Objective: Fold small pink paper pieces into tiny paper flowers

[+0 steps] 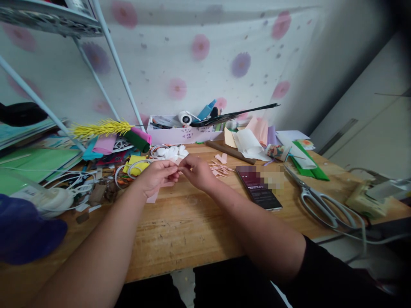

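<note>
My left hand (159,176) and my right hand (198,172) meet fingertip to fingertip above the middle of the wooden table (180,226). Both are closed in a pinch, and whatever sits between the fingertips is too small to make out. Below my left hand lies a piece of pale pink paper (153,197), partly covered by the fingers. Just beyond my right hand is a small heap of thin pink twisted strips (221,170), with a short pink piece (221,158) behind it. White crumpled petal-like pieces (171,152) lie behind my hands.
Right of my forearm lies a phone (259,188), then large scissors (321,203). Paper rolls (248,143) and a brown stick (230,152) sit at the back beside a white box (180,136). Cables (77,186), a yellow bristly stem (99,128) and a shelf rack (118,64) crowd the left.
</note>
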Tool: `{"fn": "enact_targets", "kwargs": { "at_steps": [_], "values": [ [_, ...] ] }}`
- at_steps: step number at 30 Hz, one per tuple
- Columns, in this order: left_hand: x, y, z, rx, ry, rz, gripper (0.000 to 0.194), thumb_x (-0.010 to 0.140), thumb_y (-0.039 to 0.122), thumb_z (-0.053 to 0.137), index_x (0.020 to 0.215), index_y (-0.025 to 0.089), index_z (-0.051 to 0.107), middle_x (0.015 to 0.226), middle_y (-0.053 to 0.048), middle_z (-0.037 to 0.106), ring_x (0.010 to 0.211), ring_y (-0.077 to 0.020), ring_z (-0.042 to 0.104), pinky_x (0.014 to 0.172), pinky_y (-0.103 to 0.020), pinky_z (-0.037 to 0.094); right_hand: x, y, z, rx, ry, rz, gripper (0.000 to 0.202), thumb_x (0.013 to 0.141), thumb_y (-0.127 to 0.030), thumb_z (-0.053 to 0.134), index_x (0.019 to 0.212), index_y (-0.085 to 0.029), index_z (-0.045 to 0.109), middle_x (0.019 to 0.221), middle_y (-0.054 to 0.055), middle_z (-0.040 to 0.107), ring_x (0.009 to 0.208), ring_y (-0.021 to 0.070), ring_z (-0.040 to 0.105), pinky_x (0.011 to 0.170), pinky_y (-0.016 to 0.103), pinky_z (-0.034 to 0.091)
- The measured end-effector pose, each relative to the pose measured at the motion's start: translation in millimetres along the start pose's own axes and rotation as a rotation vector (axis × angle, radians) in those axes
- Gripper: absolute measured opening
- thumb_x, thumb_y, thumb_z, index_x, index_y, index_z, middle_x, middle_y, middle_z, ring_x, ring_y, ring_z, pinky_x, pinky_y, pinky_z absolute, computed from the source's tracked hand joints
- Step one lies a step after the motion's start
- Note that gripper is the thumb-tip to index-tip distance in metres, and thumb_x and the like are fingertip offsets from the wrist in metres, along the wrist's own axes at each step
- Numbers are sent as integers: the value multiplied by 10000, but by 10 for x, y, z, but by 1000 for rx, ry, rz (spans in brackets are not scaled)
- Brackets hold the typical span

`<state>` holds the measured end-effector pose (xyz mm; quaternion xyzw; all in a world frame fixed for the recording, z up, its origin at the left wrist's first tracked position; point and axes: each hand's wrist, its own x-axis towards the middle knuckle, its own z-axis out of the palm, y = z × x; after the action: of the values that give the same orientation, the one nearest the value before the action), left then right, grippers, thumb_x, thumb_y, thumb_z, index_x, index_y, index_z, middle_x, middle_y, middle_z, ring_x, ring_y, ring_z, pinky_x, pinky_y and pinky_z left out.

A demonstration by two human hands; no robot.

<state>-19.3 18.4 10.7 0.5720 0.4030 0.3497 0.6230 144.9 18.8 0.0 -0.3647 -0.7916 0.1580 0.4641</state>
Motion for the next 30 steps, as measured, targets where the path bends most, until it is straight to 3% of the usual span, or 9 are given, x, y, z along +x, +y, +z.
{"fn": "enact_targets", "kwargs": {
  "at_steps": [4,9,13,16,19,23,26,30],
  "values": [
    [7,-1,31,145,69,130,160,672,270,593,741,156,504,686,-8,574,631,-119,546,600,-259,427,12,6,1,104,-38,155,55,685,-190,559,649,-150,568,651,-1,552,614,93,470,575,211,339],
    [31,3,87,719,290,494,50,688,205,529,661,164,537,648,5,545,624,-120,499,579,-246,375,23,6,65,661,-108,592,172,645,-293,589,621,-144,507,508,-35,487,450,64,409,468,201,316],
    [56,-9,97,1017,317,692,83,676,126,484,642,166,549,668,1,525,678,-130,482,627,-255,364,11,-2,115,938,-143,727,183,604,-275,602,595,-148,471,464,-46,452,405,55,378,434,195,311],
    [59,-19,122,982,352,678,107,649,82,468,609,166,519,678,3,512,685,-126,482,627,-245,370,7,-6,127,940,-105,728,119,599,-205,566,603,-154,459,479,-53,447,419,56,394,467,207,354],
    [51,-20,161,796,399,560,37,666,139,503,676,174,510,687,11,521,663,-121,494,591,-233,381,13,1,109,766,-19,609,74,624,-191,530,625,-154,466,517,-52,451,449,59,415,491,208,358],
    [46,-31,172,441,278,371,204,664,277,577,825,179,498,748,4,565,648,-122,534,547,-226,402,19,13,61,401,22,433,60,669,-211,506,669,-151,513,564,-37,484,503,67,424,490,192,319],
    [52,-51,146,306,192,295,182,679,302,571,792,168,520,707,-4,573,616,-122,543,524,-226,401,19,0,35,187,15,365,53,674,-198,509,673,-151,535,604,-26,525,546,76,447,515,199,324],
    [48,-48,128,265,180,285,125,670,276,585,715,175,526,645,9,558,563,-105,526,506,-217,386,19,-18,27,146,20,332,52,670,-197,528,669,-149,549,629,-19,541,567,80,464,529,203,345]
  ]
}}
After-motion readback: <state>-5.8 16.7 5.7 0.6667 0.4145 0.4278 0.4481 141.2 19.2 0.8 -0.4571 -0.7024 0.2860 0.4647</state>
